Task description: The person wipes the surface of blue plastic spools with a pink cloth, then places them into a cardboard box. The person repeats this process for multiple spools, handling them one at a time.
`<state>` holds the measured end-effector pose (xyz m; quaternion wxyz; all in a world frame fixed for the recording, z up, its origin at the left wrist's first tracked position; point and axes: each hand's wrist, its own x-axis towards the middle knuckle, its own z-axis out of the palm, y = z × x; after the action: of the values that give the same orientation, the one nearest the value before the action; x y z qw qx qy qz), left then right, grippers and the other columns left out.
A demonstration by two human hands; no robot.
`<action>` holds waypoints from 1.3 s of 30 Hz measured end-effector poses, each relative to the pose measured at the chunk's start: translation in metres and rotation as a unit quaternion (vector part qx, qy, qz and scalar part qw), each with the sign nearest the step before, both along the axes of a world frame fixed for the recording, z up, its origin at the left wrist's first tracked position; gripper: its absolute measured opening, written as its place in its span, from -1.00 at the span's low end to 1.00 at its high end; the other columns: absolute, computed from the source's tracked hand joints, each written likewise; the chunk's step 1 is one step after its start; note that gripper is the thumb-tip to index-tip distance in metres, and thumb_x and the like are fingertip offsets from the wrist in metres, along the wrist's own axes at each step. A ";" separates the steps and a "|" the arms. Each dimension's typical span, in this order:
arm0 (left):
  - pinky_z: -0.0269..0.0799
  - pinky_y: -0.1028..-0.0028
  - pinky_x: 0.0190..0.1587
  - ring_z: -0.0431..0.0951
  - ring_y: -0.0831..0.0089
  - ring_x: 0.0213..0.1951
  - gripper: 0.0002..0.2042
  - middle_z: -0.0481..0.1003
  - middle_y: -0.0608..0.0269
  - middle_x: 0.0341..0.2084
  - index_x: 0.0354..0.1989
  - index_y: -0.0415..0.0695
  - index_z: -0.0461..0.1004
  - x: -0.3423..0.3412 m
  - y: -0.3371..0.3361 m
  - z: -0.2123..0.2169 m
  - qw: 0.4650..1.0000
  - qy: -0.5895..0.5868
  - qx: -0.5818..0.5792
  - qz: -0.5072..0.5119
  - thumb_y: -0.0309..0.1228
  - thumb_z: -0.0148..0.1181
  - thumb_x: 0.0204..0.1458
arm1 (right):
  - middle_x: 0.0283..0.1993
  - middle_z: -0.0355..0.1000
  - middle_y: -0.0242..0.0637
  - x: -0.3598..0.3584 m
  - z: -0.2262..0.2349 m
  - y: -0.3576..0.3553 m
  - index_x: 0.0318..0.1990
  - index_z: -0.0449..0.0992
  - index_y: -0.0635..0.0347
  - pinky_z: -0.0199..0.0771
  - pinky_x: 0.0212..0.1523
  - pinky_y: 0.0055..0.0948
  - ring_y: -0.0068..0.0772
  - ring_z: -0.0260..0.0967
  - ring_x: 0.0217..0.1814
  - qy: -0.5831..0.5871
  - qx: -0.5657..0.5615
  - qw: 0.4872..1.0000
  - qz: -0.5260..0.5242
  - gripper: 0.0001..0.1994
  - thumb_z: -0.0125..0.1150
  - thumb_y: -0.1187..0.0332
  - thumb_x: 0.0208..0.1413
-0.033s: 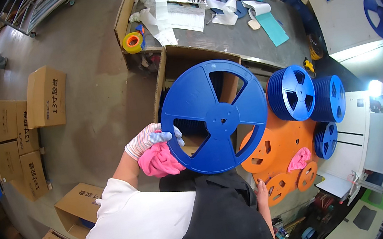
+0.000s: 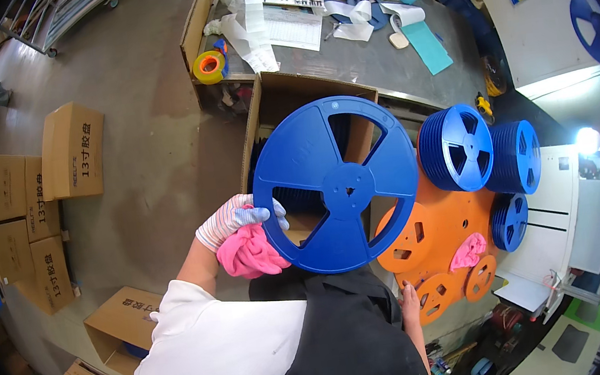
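Observation:
A large blue plastic reel (image 2: pixel 348 181), with a small centre hole and wide cut-outs, is held up facing me. My left hand (image 2: pixel 233 222), in a striped knit glove, is closed on the reel's left rim, thumb in front and fingers through a cut-out. A bunched pink cloth (image 2: pixel 252 253) hangs under the same hand. Beside the orange discs, my right hand (image 2: pixel 409 301) is bare; its fingers are mostly hidden. Behind the held reel stands an open cardboard box (image 2: pixel 252 130) with dark blue reels inside.
Stacked blue reels (image 2: pixel 456 146) stand on an orange surface (image 2: pixel 459 202) at right, with orange discs (image 2: pixel 437 296) and another pink cloth (image 2: pixel 468 250). Beyond is a metal table (image 2: pixel 367 59) with papers and tape. Cardboard boxes (image 2: pixel 75 151) stand on the floor at left.

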<state>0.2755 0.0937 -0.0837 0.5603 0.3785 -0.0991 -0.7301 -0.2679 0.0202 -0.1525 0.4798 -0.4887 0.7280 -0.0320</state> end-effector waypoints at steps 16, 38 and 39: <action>0.58 0.25 -0.06 0.63 0.20 -0.21 -0.75 0.58 0.00 -0.31 -0.18 -0.25 0.52 -0.023 0.007 -0.005 0.988 0.014 0.089 0.123 -0.38 0.31 0.03 | 0.06 0.41 -0.35 -0.019 -0.050 -0.054 0.22 0.42 0.13 0.36 -0.06 -0.44 -0.49 0.30 0.04 -0.015 -0.025 0.999 0.042 -0.52 -0.06 0.01 0.34; 0.42 0.50 -0.33 0.42 0.53 -0.47 -0.86 0.47 0.32 -0.48 -0.16 -0.18 0.44 -0.132 -0.178 -0.230 0.830 -0.505 0.234 0.044 -0.56 0.00 0.15 | -0.10 0.30 -0.37 -0.092 -0.057 -0.111 0.20 0.40 0.24 0.27 -0.15 -0.56 -0.53 0.22 -0.11 -0.046 0.064 0.995 -0.053 -0.55 -0.05 0.09 0.36; 0.42 0.51 -0.33 0.40 0.54 -0.47 -0.86 0.46 0.33 -0.49 -0.16 -0.18 0.44 -0.135 -0.178 -0.232 0.833 -0.498 0.234 0.047 -0.57 0.00 0.15 | 0.10 0.31 -0.28 -0.090 -0.058 -0.113 0.22 0.39 0.23 0.28 0.02 -0.49 -0.42 0.23 0.11 -0.041 0.088 0.994 -0.049 -0.55 -0.05 0.10 0.36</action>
<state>0.1401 -0.0841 -0.3158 0.3633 0.8152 -0.1729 -0.4165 -0.3579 -0.0933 -0.2106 0.5484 -0.4068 0.7305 -0.0117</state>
